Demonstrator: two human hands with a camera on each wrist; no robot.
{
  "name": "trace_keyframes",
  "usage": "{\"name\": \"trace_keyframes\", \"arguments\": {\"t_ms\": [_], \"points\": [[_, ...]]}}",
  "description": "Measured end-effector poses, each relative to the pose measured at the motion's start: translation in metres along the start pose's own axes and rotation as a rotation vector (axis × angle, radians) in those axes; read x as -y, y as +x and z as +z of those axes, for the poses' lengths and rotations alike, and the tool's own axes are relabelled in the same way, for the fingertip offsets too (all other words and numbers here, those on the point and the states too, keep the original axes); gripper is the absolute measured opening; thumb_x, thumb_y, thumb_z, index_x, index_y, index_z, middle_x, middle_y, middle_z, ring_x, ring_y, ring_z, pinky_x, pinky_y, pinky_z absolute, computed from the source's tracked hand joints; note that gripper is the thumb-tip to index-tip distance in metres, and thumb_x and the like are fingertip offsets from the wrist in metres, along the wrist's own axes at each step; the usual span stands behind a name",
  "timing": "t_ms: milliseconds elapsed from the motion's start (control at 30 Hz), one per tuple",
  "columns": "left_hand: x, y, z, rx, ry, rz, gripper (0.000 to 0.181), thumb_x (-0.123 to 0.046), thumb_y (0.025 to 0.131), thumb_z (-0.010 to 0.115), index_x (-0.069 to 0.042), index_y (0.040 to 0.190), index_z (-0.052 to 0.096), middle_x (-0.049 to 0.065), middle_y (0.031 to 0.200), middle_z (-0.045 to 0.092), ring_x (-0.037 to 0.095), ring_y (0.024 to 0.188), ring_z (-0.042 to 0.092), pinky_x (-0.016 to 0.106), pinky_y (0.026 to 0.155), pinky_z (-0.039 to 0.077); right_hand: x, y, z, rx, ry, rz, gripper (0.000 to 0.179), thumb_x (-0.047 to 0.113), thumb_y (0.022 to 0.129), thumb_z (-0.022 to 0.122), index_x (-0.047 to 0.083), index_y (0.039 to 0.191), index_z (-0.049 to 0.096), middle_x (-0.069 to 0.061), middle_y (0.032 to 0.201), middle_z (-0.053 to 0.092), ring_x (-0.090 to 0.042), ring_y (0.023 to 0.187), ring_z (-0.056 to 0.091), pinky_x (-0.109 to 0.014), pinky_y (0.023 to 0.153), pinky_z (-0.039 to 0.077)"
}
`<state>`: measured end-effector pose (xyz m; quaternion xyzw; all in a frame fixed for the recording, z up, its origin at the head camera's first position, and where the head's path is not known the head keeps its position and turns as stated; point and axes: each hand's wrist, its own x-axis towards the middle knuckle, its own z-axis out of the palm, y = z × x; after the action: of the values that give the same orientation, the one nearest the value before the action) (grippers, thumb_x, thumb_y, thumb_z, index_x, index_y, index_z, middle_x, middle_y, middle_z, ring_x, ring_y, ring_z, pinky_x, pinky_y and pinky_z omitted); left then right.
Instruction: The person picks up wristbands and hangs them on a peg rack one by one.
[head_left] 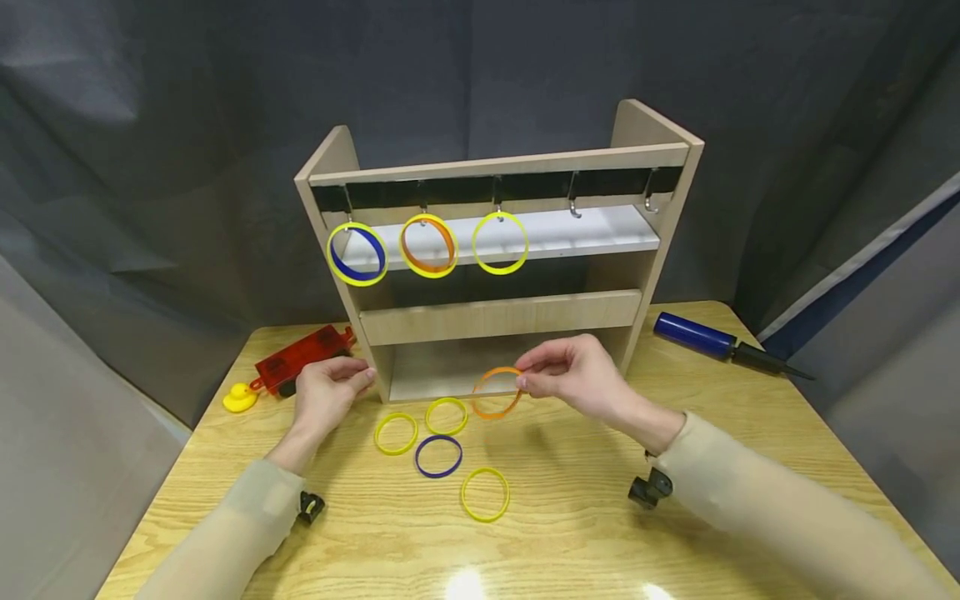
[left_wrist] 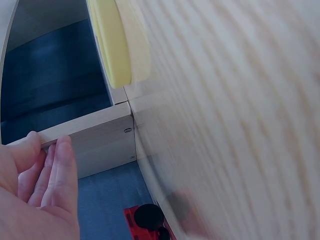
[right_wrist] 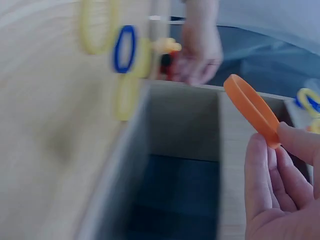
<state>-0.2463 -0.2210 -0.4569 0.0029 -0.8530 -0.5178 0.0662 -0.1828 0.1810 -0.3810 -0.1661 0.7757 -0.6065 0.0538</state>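
My right hand (head_left: pixel 577 377) pinches an orange ring (head_left: pixel 497 416), a flat thin band, between thumb and fingertips. It holds the ring over the table in front of the wooden shelf unit (head_left: pixel 501 322). In the right wrist view the orange ring (right_wrist: pixel 250 102) stands tilted up from the fingertips. My left hand (head_left: pixel 327 393) grips the front edge of the unit's left side panel, thumb and fingers on the wood (left_wrist: pixel 95 125). Below the hands lie several loose rings: yellow ones (head_left: pixel 486 520) and a blue one (head_left: pixel 438 476).
Metal hooks (head_left: pixel 574 208) line the unit's upper rail. Yellow and blue rings (head_left: pixel 358 282) hang on the leftmost, yellow and orange (head_left: pixel 429 273) on the second, one yellow (head_left: pixel 501 271) on the third. A red toy wagon (head_left: pixel 303 360), yellow duck (head_left: pixel 240 398) and blue-black pump (head_left: pixel 697 335) flank the unit.
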Motion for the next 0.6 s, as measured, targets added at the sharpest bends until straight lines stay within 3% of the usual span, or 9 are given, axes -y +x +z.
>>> {"name": "trace_keyframes", "arguments": {"t_ms": [100,233,367,500,600], "points": [[0.000,0.001,0.000,0.003,-0.002,0.002,0.024,-0.019,0.101,0.086,-0.002,0.118,0.085,0.017,0.109,0.088,0.032,0.097,0.087,0.021,0.075,0.068,0.024,0.002,-0.003,-0.072,0.037,-0.055,0.026,-0.004,0.096,0.084,-0.015,0.119,0.077,-0.015,0.101,0.087,-0.008,0.086,0.084,-0.028,0.082,0.071],[-0.001,0.001,0.000,0.003,0.006,0.009,0.023,-0.019,0.101,0.086,-0.003,0.117,0.085,0.016,0.108,0.088,0.036,0.099,0.087,0.026,0.077,0.070,0.058,0.007,-0.011,-0.189,0.156,-0.199,0.022,-0.008,0.097,0.082,-0.012,0.117,0.078,0.002,0.096,0.088,-0.009,0.085,0.084,-0.028,0.083,0.071],[-0.002,0.001,0.000,0.005,0.000,0.008,0.023,-0.018,0.101,0.086,-0.003,0.118,0.085,0.017,0.108,0.088,0.038,0.101,0.087,0.026,0.078,0.070,0.085,0.020,-0.016,-0.301,0.328,-0.335,0.023,-0.014,0.097,0.078,0.003,0.110,0.085,0.002,0.096,0.088,-0.009,0.083,0.084,-0.029,0.080,0.071],[-0.001,0.000,0.000,0.001,-0.006,0.002,0.023,-0.018,0.101,0.086,-0.002,0.118,0.085,0.017,0.109,0.088,0.036,0.100,0.087,0.021,0.075,0.068,0.100,0.035,-0.012,-0.419,0.443,-0.378,0.033,-0.013,0.099,0.076,0.018,0.102,0.087,0.004,0.096,0.086,-0.008,0.084,0.083,-0.025,0.078,0.070],[-0.001,-0.001,0.000,0.004,-0.011,0.002,0.024,-0.018,0.101,0.086,-0.001,0.118,0.084,0.018,0.109,0.088,0.032,0.098,0.087,0.023,0.076,0.069,0.101,0.043,-0.004,-0.488,0.493,-0.375,0.034,-0.012,0.099,0.077,0.020,0.099,0.086,0.004,0.095,0.086,-0.008,0.085,0.083,-0.025,0.077,0.070]]}}
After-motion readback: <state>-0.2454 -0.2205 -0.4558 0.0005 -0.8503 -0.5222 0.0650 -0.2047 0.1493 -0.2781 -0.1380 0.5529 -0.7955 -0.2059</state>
